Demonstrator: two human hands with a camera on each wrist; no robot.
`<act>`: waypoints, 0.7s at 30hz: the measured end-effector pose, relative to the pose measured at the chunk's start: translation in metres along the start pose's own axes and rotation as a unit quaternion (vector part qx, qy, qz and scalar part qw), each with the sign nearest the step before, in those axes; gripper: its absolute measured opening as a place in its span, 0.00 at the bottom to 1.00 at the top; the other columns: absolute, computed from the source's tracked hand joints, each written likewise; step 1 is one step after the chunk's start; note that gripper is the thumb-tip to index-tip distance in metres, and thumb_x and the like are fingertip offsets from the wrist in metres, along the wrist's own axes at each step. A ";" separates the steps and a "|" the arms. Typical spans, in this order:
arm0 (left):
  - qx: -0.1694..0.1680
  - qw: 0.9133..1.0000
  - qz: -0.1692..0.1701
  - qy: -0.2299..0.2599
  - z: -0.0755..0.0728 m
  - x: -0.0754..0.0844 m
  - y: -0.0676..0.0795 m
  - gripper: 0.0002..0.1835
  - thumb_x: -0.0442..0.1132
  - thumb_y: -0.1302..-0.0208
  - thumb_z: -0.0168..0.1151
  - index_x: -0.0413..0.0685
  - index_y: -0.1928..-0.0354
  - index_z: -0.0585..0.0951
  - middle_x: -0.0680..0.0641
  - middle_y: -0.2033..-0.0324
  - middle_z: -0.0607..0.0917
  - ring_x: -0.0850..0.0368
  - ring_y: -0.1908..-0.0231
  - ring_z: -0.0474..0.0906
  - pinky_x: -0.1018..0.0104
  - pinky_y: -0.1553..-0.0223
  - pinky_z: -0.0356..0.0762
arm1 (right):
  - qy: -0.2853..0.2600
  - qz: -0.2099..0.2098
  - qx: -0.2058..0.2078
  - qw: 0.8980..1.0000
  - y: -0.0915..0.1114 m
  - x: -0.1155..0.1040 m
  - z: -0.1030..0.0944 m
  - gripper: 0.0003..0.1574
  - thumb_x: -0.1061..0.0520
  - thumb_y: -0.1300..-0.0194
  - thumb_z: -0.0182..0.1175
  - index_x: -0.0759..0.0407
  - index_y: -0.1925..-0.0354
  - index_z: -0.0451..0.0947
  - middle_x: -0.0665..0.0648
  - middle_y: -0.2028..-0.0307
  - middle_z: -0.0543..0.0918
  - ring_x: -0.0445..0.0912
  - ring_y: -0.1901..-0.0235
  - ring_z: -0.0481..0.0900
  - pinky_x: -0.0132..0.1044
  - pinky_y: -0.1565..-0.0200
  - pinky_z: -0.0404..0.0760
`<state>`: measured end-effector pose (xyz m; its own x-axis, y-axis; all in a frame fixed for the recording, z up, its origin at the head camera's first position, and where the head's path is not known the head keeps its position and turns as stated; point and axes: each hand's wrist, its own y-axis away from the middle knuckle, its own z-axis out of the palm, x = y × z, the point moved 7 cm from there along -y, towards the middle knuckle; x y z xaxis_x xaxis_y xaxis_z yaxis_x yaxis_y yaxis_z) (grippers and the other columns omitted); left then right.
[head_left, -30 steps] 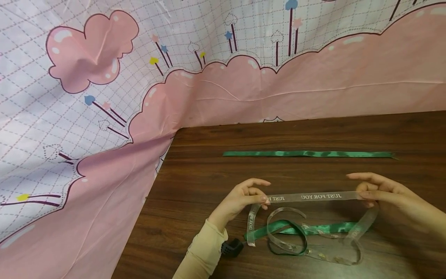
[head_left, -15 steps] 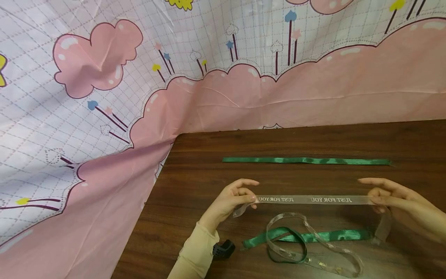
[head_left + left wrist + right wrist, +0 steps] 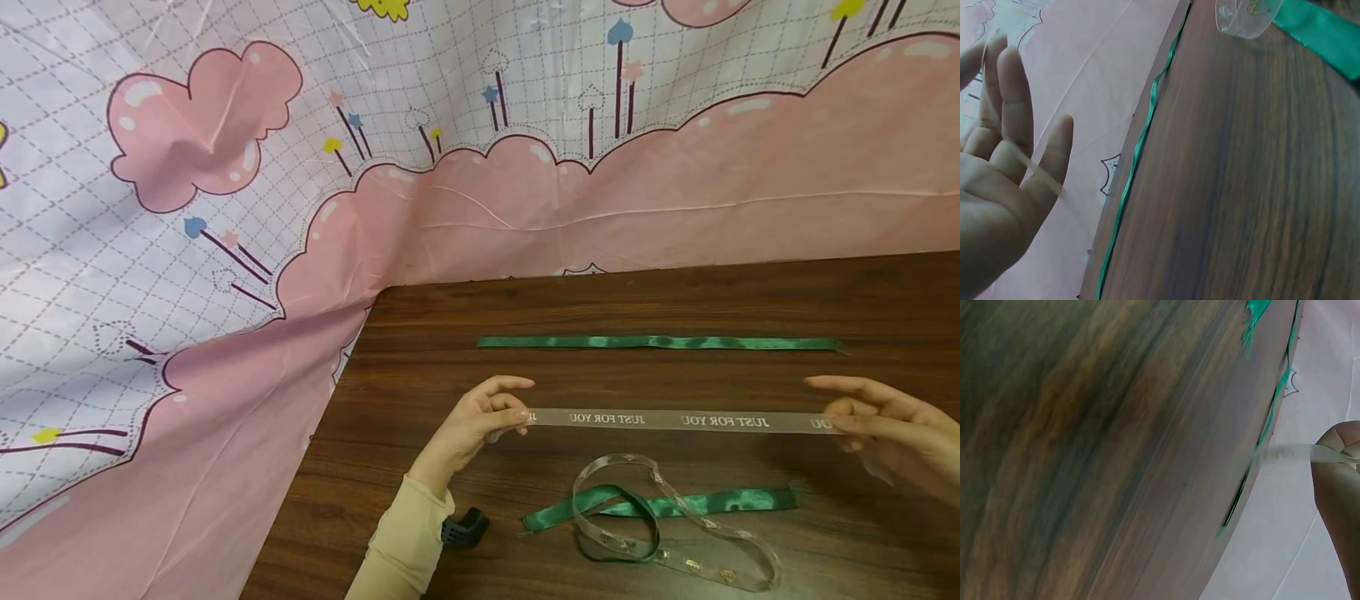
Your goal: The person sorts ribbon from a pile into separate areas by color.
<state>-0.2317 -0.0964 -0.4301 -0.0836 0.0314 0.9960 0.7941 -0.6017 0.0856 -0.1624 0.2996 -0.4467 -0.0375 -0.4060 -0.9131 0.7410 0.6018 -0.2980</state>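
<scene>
A sheer ribbon [image 3: 663, 419] printed "JUST FOR YOU", its letters reversed in the head view, is stretched level above the table. My left hand [image 3: 480, 421] pinches it toward one end between thumb and curled fingers. At the other side my right hand [image 3: 888, 429] pinches it, index finger extended, with a short tail hanging below. In the right wrist view the ribbon [image 3: 1288, 452] runs out from my thumb. Beneath lies a green satin ribbon [image 3: 712, 503], partly looped, with another clear ribbon [image 3: 708, 527] with gold prints curling across it.
A second green ribbon [image 3: 652, 342] lies straight across the back of the brown wooden table [image 3: 420, 367]. A pink and white patterned cloth [image 3: 480, 208] hangs behind and along the left side. A black device [image 3: 465, 529] sits at my left wrist.
My hands have moved apart, left hand leftward and right hand rightward, so a longer stretch of the printed ribbon runs between them. Its loose ends now hang shorter. The ribbons on the table stay put.
</scene>
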 end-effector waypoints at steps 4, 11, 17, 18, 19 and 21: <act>0.010 1.000 -0.008 -0.013 -0.006 0.001 0.000 0.26 0.40 0.44 0.59 0.42 0.43 0.65 0.59 0.75 0.79 0.63 0.73 0.76 0.67 0.79 0.55 | -0.008 0.006 -0.001 1.000 0.002 -0.002 -0.004 0.35 0.79 0.40 0.15 0.67 0.35 0.38 0.56 0.57 0.73 0.52 0.70 0.63 0.42 0.70 0.57; 0.029 0.999 -0.025 -0.001 -0.021 -0.005 -0.004 0.25 0.38 0.43 0.58 0.43 0.43 0.65 0.59 0.72 0.80 0.61 0.70 0.75 0.68 0.68 0.68 | 0.044 0.052 0.040 0.997 0.009 0.005 -0.023 0.36 0.78 0.38 0.20 0.61 0.34 0.41 0.50 0.62 0.73 0.54 0.76 0.57 0.41 0.86 0.52; 0.056 0.997 -0.044 0.011 -0.036 -0.014 -0.008 0.25 0.40 0.44 0.59 0.48 0.44 0.67 0.60 0.73 0.80 0.65 0.72 0.75 0.73 0.75 0.57 | 0.063 0.021 0.053 0.996 0.014 0.007 -0.039 0.35 0.80 0.40 0.21 0.66 0.35 0.43 0.51 0.59 0.74 0.50 0.72 0.65 0.41 0.74 0.62; 0.058 0.997 -0.043 0.011 -0.038 -0.015 -0.008 0.25 0.40 0.44 0.59 0.47 0.44 0.67 0.60 0.73 0.80 0.65 0.72 0.75 0.73 0.74 0.59 | 0.065 0.014 0.053 0.996 0.014 0.007 -0.041 0.35 0.81 0.41 0.21 0.67 0.35 0.43 0.52 0.58 0.73 0.48 0.70 0.66 0.41 0.71 0.63; 0.060 0.997 -0.042 0.011 -0.040 -0.016 -0.009 0.25 0.40 0.44 0.59 0.46 0.44 0.66 0.60 0.73 0.80 0.65 0.72 0.75 0.72 0.73 0.61 | 0.053 0.009 0.046 0.997 0.015 0.007 -0.043 0.36 0.81 0.42 0.20 0.68 0.36 0.43 0.52 0.57 0.73 0.47 0.70 0.67 0.41 0.70 0.65; 0.064 0.997 -0.040 0.010 -0.043 -0.017 -0.011 0.25 0.39 0.44 0.58 0.45 0.44 0.66 0.59 0.73 0.80 0.64 0.71 0.74 0.70 0.67 0.66 | 0.063 0.010 0.056 0.996 0.016 0.008 -0.049 0.36 0.82 0.42 0.21 0.67 0.36 0.45 0.51 0.57 0.74 0.45 0.68 0.69 0.39 0.70 0.67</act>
<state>-0.2649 -0.1250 -0.4488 -0.1612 0.0582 0.9852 0.8546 -0.4910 0.1688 -0.1835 0.3395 -0.4722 -0.1000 -0.3007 -0.9485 0.8123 0.5258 -0.2523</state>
